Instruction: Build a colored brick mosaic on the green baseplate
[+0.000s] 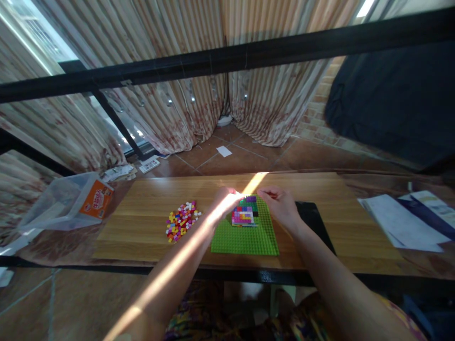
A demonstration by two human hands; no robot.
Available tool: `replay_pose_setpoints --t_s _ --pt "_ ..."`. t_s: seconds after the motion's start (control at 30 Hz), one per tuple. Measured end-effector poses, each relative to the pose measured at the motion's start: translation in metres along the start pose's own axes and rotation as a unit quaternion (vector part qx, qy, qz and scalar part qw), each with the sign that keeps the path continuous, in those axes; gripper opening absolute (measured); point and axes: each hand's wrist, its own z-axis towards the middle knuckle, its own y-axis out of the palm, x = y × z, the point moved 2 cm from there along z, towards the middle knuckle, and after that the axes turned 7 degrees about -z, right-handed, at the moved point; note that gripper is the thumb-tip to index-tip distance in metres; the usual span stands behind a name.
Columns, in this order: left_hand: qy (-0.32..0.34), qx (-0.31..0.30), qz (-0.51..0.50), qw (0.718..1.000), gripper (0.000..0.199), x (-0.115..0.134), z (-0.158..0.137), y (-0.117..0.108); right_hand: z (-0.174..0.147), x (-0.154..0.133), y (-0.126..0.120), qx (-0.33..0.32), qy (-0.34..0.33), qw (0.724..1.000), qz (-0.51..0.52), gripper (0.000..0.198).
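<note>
A green studded baseplate (245, 241) lies on the wooden table. On its far half stands a toy-brick build (243, 216) with pink, white, yellow, red and blue bricks in front and dark green and purple ones behind. My left hand (226, 198) is at the build's far left corner, its fingers closed near a small teal brick; what they hold is too small to tell. At the plate's far right corner, my right hand (280, 204) has thumb and fingers drawn together in a pinch. Anything between those fingertips cannot be made out.
A pile of loose toy bricks (181, 220) lies left of the plate. A black flat object (314, 220) lies to the right, partly behind my right forearm. Papers (401, 220) are at far right, a clear plastic bin (57, 203) at far left. A dark metal bar (199, 64) crosses beyond.
</note>
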Motion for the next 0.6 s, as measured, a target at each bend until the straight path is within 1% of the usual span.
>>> replay_pose_setpoints --t_s 0.13,0.3,0.43,0.6 --pt "0.019 0.012 0.06 0.998 0.028 -0.001 0.006 0.0 0.0 -0.001 0.002 -0.013 -0.011 1.0 -0.012 0.022" --pt "0.025 0.014 0.111 0.993 0.023 0.001 0.01 0.0 0.001 -0.001 0.007 -0.02 -0.022 0.999 -0.029 0.02" --pt "0.037 0.01 0.132 0.991 0.022 0.001 0.013 0.002 0.0 0.0 0.015 -0.048 -0.045 0.996 -0.058 0.021" --pt "0.067 -0.016 0.143 0.987 0.025 0.001 0.013 0.003 -0.001 0.003 0.024 -0.081 -0.075 0.991 -0.07 0.022"
